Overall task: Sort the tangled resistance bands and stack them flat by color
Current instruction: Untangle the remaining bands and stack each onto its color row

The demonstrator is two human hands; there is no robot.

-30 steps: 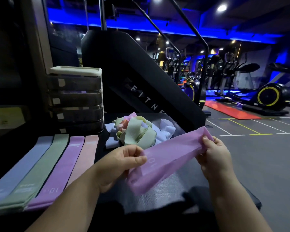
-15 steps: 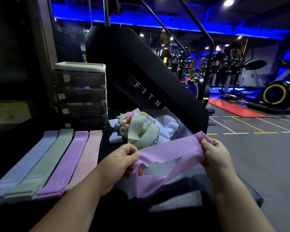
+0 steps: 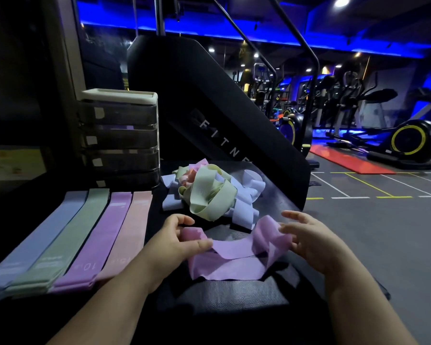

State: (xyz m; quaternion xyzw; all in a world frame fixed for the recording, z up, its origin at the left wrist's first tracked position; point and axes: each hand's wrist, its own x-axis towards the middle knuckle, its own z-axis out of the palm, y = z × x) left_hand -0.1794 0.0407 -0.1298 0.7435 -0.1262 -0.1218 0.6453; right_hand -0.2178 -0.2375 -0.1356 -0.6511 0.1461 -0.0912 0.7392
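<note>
Far left of the tangle [image 3: 209, 192] I have four flat stacks side by side on the tabletop [image 3: 234, 295]: the blue stack [image 3: 35, 245], green stack [image 3: 67, 242], purple stack [image 3: 97, 240] and pink stack [image 3: 127, 235]. Each one's long axis runs away from me and leans towards the tangle. A drawer unit [image 3: 120, 138] stands behind them, also left of the tangle.

On the tangle's near side, the left hand [image 3: 169, 242] pinches the left end of the loose purple band [image 3: 234, 257] between thumb and curled fingers. The band lies slack and twisted, its long axis across my view, roughly crosswise to the purple stack. At the tangle's near right, the right hand [image 3: 314, 242] has its fingers apart and loosely curved. The band's right end rests against them, unclamped.

I judge the left hand nearer the purple stack, so the band should swing left and turn lengthwise. The pink stack lies between, and dragging across it could shift it.
</note>
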